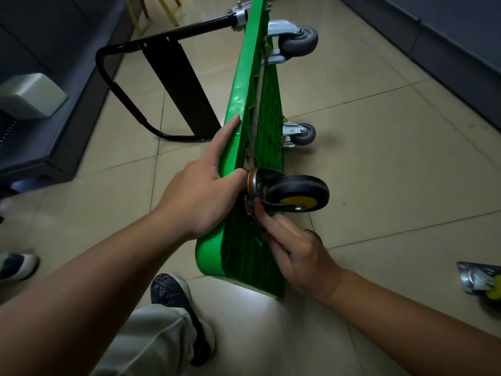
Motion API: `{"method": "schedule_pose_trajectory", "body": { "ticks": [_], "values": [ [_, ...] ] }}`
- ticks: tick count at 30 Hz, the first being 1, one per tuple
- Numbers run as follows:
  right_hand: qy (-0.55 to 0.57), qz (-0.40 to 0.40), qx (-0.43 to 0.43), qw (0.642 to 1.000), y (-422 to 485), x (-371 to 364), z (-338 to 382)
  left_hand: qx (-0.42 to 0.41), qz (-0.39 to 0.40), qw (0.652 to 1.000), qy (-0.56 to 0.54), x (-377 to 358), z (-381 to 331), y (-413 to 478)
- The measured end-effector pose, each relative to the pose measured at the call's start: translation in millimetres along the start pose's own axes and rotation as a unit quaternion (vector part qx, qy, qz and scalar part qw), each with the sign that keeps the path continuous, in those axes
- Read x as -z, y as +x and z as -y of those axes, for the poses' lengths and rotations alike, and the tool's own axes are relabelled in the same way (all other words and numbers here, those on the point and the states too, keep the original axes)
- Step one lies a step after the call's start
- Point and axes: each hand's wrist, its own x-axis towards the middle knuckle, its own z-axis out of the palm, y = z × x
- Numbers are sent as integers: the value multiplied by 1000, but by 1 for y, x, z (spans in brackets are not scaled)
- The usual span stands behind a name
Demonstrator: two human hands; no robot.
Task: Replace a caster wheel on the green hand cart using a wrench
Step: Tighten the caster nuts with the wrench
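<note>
The green hand cart point(245, 85) stands on its side edge on the tiled floor, underside facing right. My left hand point(202, 185) grips its upper edge, index finger stretched along the plastic. A caster with a black tyre and yellow hub point(296, 193) sits against the underside near me. My right hand point(294, 246) reaches to that caster's mounting plate, fingertips pinching something small at its lower edge; what it is stays hidden. Two grey casters point(298, 40) point(303, 133) are mounted further along. Another caster with a yellow hub point(481, 284) lies loose on the floor at the right. No wrench is visible.
The cart's black folding handle point(162, 85) lies out to the left on the floor. A dark cabinet point(48, 126) runs along the left, a dark wall base along the right. My shoe point(176, 299) and trouser leg are below the cart; another shoe point(16, 265) shows at the left edge.
</note>
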Motion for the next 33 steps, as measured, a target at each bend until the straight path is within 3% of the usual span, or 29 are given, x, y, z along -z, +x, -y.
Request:
{"method": "schedule_pose_trajectory", "body": {
  "ticks": [3,6,8,12,14,18,23,26,33],
  "values": [
    [54,-3,-50,997,-5,0,19,1,-2,1000,1,0,0,-1],
    [145,23,-156,977,-7,2,48,0,-11,1000,10,0,-1,0],
    [237,32,-236,942,-3,5,70,0,-12,1000,17,0,-2,0],
    [421,0,-350,837,23,18,100,-5,-12,1000,26,-2,-1,0],
    [438,-9,-372,819,27,21,101,-12,-14,999,28,-2,-1,2],
    [344,-4,-322,882,0,18,98,-17,-2,1000,7,1,0,1],
    [123,-11,-149,981,-27,22,60,-13,15,1000,-14,2,0,-1],
    [64,-46,-102,992,-17,17,37,-13,19,1000,-21,3,1,0],
    [87,-35,-34,995,2,-1,4,-11,17,1000,-22,2,4,-1]
  ]
}}
